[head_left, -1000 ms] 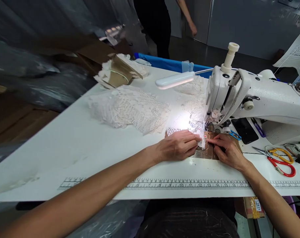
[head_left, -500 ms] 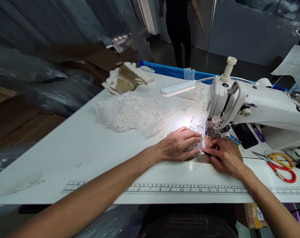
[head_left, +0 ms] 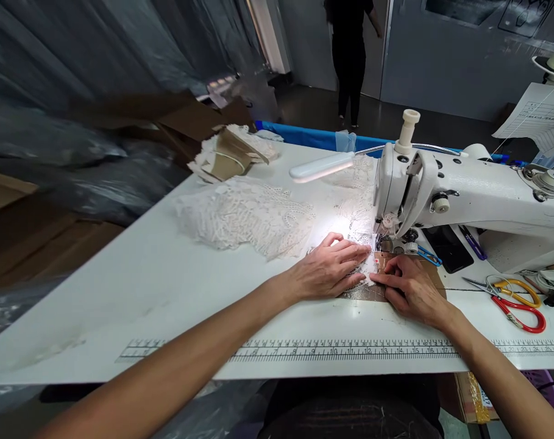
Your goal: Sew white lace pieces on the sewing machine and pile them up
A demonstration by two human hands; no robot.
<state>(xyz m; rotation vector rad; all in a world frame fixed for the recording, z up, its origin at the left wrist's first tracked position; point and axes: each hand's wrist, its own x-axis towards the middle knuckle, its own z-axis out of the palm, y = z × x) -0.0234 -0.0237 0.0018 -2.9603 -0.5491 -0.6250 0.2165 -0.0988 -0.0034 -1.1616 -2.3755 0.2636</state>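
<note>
White lace fabric (head_left: pixel 356 225) lies under the needle area of a white sewing machine (head_left: pixel 482 189), lit by a bright spot of light. My left hand (head_left: pixel 334 268) rests palm down on its near part, just left of the presser foot (head_left: pixel 381 242), fingers stretched out. On the brown plate (head_left: pixel 372 294) in front of the needle, my right hand (head_left: pixel 414 289) touches the lace's right edge with one outstretched fingertip. Its other fingers are bent and stand apart from that one. The stitching point is too small to make out.
More lace (head_left: pixel 249 213) is heaped on the table's left side, with a lace-wrapped card bundle (head_left: pixel 231 155) behind. Right of my hands lie scissors (head_left: pixel 518 305), a phone (head_left: pixel 448 247) and blue snips (head_left: pixel 429 256). A printed ruler (head_left: pixel 313 350) follows the front edge. A person (head_left: pixel 350 55) stands beyond.
The view has shifted slightly. My hands keep nearly the same place on the lace beside the needle. The person in the background has moved right and farther off.
</note>
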